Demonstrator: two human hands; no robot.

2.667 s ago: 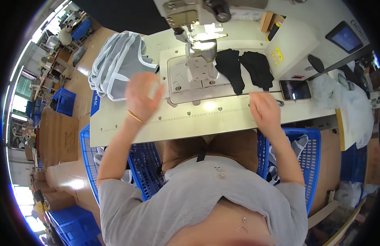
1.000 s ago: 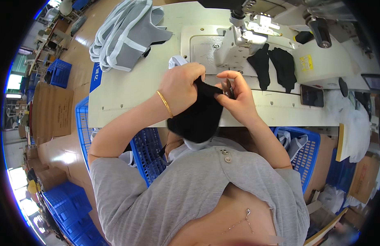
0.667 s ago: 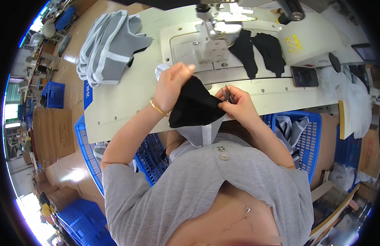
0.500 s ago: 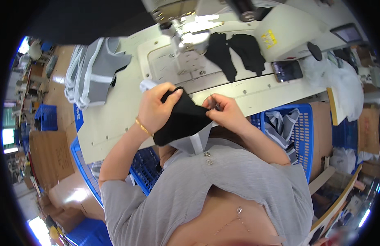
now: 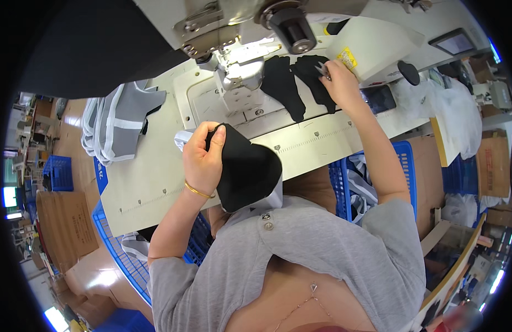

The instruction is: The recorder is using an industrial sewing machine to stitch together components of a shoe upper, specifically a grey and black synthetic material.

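My left hand [image 5: 203, 157] pinches the upper corner of a black fabric piece [image 5: 247, 171] between thumb and fingers, just over the table's front edge. Grey and white fabric [image 5: 273, 195] shows beneath the black piece, close to my lap. Out to the right, my right hand [image 5: 343, 88] is closed around small metal thread snips [image 5: 323, 70], their tips pointing away from the palm. Its fingers are over the right-hand one of two black cut fabric pieces [image 5: 283, 86] on the table; I cannot tell whether they touch it.
A sewing machine [image 5: 239, 72] stands at the back centre. Grey pieces with white binding [image 5: 115, 119] are stacked at the left. A phone [image 5: 379, 98] and clear plastic bags [image 5: 452, 110] lie to the right. Blue baskets [image 5: 405, 160] flank my lap, with fabric inside.
My right hand has let go of the black fabric's edge and moved up and right with the snips. The left hand keeps hold of the fabric, which now hangs more loosely.
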